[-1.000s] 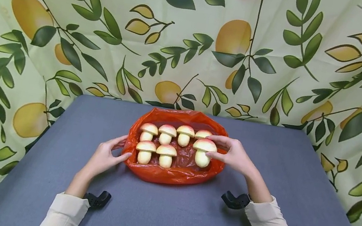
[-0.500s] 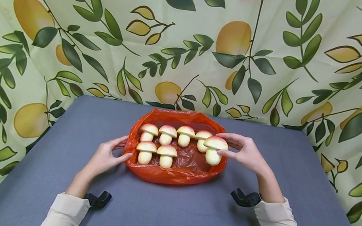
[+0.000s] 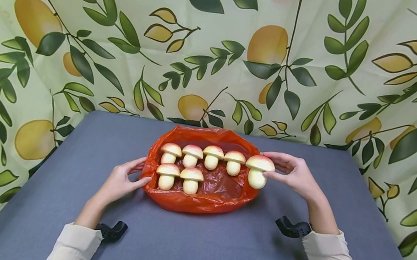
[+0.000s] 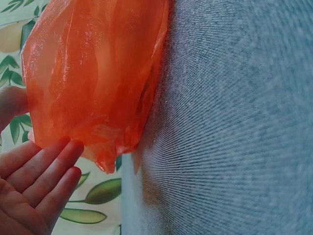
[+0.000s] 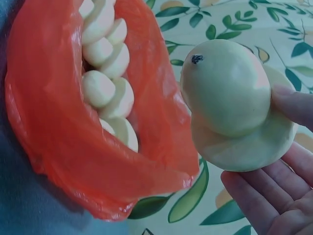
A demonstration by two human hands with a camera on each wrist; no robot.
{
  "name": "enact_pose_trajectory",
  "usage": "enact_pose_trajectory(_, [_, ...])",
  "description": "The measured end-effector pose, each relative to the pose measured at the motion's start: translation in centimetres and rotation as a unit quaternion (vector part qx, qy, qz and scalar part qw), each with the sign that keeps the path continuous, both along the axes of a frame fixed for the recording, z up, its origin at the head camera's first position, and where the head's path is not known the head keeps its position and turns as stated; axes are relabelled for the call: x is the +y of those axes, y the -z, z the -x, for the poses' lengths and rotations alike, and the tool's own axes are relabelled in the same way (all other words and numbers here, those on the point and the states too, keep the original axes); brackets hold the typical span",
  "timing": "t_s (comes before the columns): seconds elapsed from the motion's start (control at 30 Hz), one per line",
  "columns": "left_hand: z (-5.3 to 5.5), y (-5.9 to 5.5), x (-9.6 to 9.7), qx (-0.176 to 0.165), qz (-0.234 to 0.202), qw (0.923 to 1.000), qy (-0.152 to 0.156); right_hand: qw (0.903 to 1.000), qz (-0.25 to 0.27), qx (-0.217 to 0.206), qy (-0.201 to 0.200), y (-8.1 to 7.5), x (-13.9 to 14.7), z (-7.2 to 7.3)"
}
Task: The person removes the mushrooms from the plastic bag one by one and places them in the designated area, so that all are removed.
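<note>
At the right rim of the bag, the right hand pinches one mushroom; six others are left inside. The left hand touches the bag, fingers straight.

Background is formed by a pale green cloth backdrop, hung beyond the far edge and along both sides of the table; slight creases are noted. Orange fruits, green leaves and dark-outlined yellow leaves are printed on it. The tabletop is covered in blue-grey; fine woven texture is resolved in left wrist view. Diffuse lighting observed.
</note>
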State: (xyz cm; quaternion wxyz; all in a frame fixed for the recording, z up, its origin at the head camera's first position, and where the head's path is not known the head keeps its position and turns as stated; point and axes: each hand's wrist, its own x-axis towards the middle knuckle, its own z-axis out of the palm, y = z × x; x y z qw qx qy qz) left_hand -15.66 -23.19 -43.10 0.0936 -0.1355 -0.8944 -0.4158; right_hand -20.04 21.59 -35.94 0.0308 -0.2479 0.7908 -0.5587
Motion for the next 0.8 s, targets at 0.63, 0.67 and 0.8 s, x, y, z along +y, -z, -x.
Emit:
enact_pose_trajectory(0.63, [0.0,-0.1,0.0,-0.001,-0.003,1.0000,-0.003,0.9974,0.064,-0.033,-0.004,1.1,3.4,0.8])
enact_pose_trajectory(0.67, [0.0,-0.1,0.0,-0.002,-0.004,1.0000,-0.003,0.9973,0.065,-0.036,-0.002,1.2,3.6,0.8])
enact_pose_trajectory(0.8, [-0.1,-0.2,0.1,-0.004,-0.006,1.0000,-0.001,0.9972,0.060,-0.041,0.013,1.6,3.9,0.9])
